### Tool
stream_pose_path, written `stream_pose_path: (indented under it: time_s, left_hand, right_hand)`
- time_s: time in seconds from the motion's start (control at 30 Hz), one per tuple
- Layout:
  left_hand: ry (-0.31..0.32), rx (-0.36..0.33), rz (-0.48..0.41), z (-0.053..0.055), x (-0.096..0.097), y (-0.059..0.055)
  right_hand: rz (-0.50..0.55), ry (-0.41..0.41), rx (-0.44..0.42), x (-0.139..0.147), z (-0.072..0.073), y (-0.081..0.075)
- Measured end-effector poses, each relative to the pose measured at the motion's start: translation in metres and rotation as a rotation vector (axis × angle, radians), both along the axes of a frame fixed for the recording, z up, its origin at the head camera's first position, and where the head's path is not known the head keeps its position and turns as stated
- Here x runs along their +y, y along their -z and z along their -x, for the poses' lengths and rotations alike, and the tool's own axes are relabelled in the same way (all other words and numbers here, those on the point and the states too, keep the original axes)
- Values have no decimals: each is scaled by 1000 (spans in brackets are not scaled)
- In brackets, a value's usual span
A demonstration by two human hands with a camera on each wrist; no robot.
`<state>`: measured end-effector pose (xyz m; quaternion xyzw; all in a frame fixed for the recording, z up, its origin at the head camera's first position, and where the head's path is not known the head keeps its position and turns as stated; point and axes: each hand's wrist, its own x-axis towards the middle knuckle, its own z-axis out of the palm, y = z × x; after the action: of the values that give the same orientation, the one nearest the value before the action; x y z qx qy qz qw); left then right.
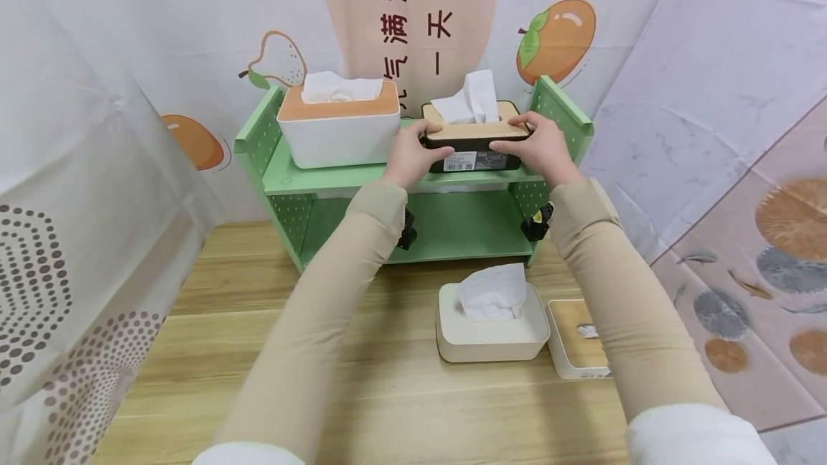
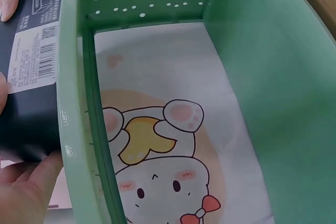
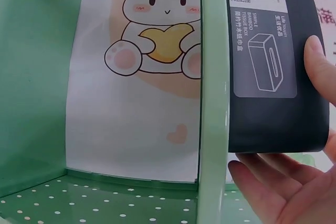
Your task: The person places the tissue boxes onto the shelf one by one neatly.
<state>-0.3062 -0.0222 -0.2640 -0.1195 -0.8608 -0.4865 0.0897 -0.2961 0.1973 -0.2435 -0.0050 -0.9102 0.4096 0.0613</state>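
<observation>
A black tissue box (image 1: pixel 474 143) with a wooden lid and a white tissue poking out stands on the right part of the green rack's (image 1: pixel 368 176) top shelf. My left hand (image 1: pixel 413 153) grips its left end, thumb on the labelled front. At the other end, my right hand (image 1: pixel 541 148) holds the box with the thumb on the front and fingers over the lid's edge. In the right wrist view, the fingers of the right hand (image 3: pixel 294 187) curl around the end of the black box (image 3: pixel 278 124). The left wrist view shows the box's label (image 2: pixel 34 59) right beside the shelf edge.
A larger white tissue box (image 1: pixel 342 131) with a wooden lid sits left on the top shelf. On the wooden table (image 1: pixel 258 357), a cream tissue box (image 1: pixel 491 336) stands beside a wood-lidded one (image 1: pixel 571 336), partly behind the right sleeve. Patterned cloth hangs behind the rack.
</observation>
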Motion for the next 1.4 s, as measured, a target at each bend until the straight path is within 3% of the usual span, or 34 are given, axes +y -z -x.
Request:
stream_pose_path:
  time_s: [0.27, 0.7, 1.0, 1.4]
  left_hand:
    - [-26, -11, -38, 10, 3, 3]
    - [-56, -29, -76, 14, 6, 2]
    - [-62, 4, -4, 14, 7, 0]
    - [0, -27, 14, 14, 3, 1]
  right_hand:
    - [43, -5, -23, 0, 9, 1]
    - [56, 7, -24, -3, 18, 4]
    - [26, 16, -15, -6, 18, 3]
    - [14, 5, 9, -5, 15, 9]
